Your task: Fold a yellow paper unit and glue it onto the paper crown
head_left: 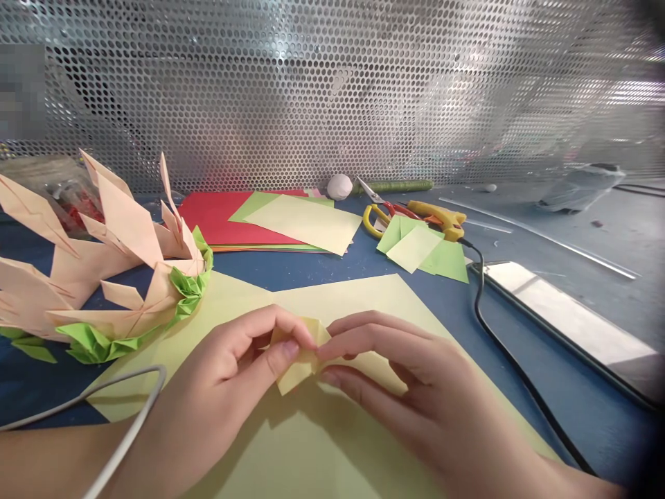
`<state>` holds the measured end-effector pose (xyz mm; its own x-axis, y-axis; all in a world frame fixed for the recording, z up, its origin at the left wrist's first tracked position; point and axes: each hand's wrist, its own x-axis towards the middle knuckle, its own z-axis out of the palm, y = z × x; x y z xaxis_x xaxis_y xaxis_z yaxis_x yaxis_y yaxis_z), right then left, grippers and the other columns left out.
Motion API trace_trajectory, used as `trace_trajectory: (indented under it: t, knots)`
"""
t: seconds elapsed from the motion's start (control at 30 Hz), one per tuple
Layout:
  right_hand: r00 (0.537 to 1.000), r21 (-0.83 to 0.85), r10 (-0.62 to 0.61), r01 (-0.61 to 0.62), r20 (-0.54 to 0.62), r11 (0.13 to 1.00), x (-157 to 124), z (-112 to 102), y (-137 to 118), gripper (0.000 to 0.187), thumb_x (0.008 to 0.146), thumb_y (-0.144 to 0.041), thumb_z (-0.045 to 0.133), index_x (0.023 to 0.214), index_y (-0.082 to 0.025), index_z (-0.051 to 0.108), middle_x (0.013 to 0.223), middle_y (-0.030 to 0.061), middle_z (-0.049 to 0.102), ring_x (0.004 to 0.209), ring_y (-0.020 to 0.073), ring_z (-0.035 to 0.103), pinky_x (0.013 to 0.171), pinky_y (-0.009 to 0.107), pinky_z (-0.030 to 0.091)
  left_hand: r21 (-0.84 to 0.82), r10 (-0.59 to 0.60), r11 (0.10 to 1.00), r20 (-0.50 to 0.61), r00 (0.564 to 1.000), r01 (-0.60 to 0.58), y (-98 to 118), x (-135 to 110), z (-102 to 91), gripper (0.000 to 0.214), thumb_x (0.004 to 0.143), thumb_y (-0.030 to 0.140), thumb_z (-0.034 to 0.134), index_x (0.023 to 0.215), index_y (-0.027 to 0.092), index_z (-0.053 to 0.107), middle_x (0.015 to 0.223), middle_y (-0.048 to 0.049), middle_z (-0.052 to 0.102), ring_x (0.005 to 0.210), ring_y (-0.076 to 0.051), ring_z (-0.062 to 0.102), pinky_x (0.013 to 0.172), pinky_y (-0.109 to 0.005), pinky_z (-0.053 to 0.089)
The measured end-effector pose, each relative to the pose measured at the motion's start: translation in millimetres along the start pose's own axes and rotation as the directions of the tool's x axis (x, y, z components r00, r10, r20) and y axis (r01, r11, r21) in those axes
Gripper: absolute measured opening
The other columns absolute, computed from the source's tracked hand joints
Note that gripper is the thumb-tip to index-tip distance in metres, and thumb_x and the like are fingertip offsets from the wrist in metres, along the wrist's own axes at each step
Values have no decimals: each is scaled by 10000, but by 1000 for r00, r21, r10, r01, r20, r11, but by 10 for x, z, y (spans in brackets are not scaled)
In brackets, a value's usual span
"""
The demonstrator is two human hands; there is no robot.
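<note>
A small folded piece of yellow paper [294,374] is held up between my two hands, over a large pale yellow sheet [379,298]. My left hand [228,374] pinches it between thumb and index finger. At the paper's right edge, the bent index finger and thumb of my right hand [395,367] close on it. Fingers cover part of the folds. To the left stands a ring of folded pink paper [125,215] with crumpled green paper [98,343] along its base.
Behind lie red sheets [208,215], a pale sheet [306,220], small green squares [441,256], scissors [377,197], a yellow-handled tool [441,216] and a white ball [339,186]. A phone [566,319] and black cable [499,339] lie right. A white cable [150,395] crosses my left wrist.
</note>
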<state>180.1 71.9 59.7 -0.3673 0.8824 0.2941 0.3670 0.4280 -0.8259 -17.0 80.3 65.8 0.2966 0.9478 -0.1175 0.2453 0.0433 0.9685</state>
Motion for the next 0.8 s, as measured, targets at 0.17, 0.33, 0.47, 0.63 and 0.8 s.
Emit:
trace_trajectory:
  t: [0.17, 0.33, 0.47, 0.63, 0.8]
  knots:
    - [998, 13, 23, -22, -63, 1000, -5, -1, 32, 155, 863, -147, 704, 917, -285, 659, 840, -60, 693, 786, 109, 644, 728, 175, 519, -65, -46, 997, 28, 999, 47, 1, -1, 11, 114, 877, 409, 685, 932, 315, 720, 794, 60, 696, 729, -116, 621, 621, -143, 477]
    - [1000, 86, 2, -1, -18, 996, 7, -2, 16, 146, 889, -111, 661, 887, -257, 665, 877, -32, 700, 805, 106, 665, 738, 180, 529, -94, -21, 995, -4, 1000, 20, -3, 7, 24, 71, 817, 281, 742, 885, 268, 758, 717, 53, 692, 672, -97, 624, 606, -118, 499]
    - [1000, 83, -6, 7, -17, 997, 21, -11, 5, 144, 875, -106, 665, 859, -242, 711, 917, 0, 714, 851, 122, 685, 773, 192, 540, -86, -7, 996, -16, 1000, 5, 1, -11, 13, 85, 784, 215, 772, 830, 286, 787, 677, 67, 702, 623, -80, 630, 591, -99, 509]
    - [998, 102, 41, -36, -54, 994, 36, -13, 12, 142, 885, -156, 650, 815, -249, 730, 961, 7, 742, 886, 132, 701, 781, 205, 539, -166, -71, 984, -5, 997, 69, -26, 9, 23, 138, 767, 302, 809, 885, 373, 816, 912, 54, 808, 863, -163, 743, 736, -175, 587]
    - [995, 130, 76, -68, -65, 989, 48, -1, -9, 141, 884, -181, 628, 775, -229, 703, 872, 8, 709, 799, 118, 683, 732, 193, 542, -123, -52, 991, -53, 997, 45, -11, 10, 16, 181, 684, 291, 864, 838, 377, 824, 787, 58, 794, 750, -149, 736, 671, -165, 589]
